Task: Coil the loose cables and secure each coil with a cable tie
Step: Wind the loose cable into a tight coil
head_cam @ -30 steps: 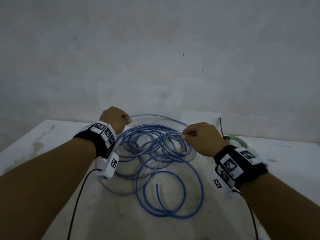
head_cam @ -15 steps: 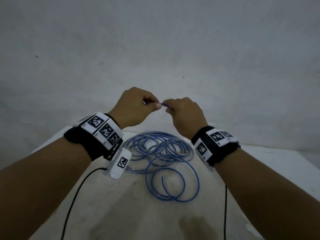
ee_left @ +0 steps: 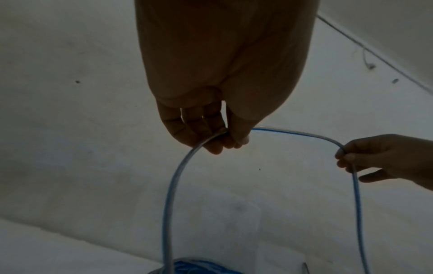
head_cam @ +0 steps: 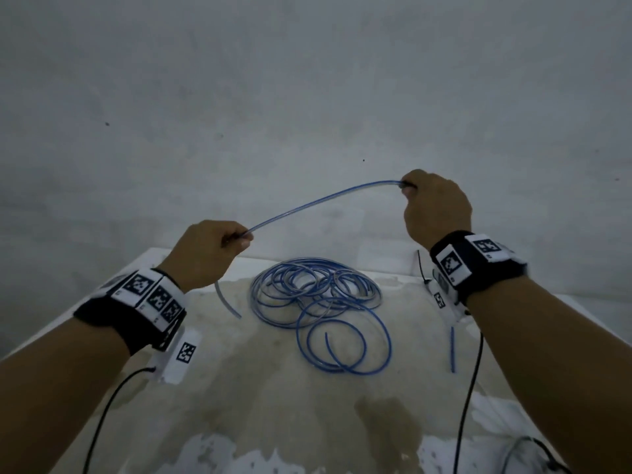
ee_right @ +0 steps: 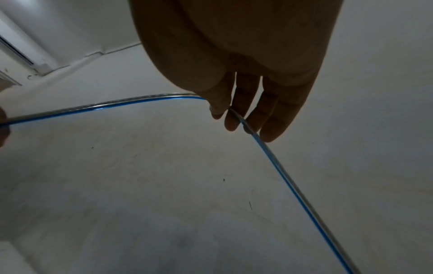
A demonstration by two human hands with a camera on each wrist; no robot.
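Left hand [head_cam: 205, 254]: I pinch the blue cable [head_cam: 321, 200] at centre-left.
Right hand [head_cam: 434, 206]: pinching it, upper right.
Advice: I should keep this span taut and make even loops.

Dim, flat, grainy light throughout; wrist views darker, with wide-angle edge bending.
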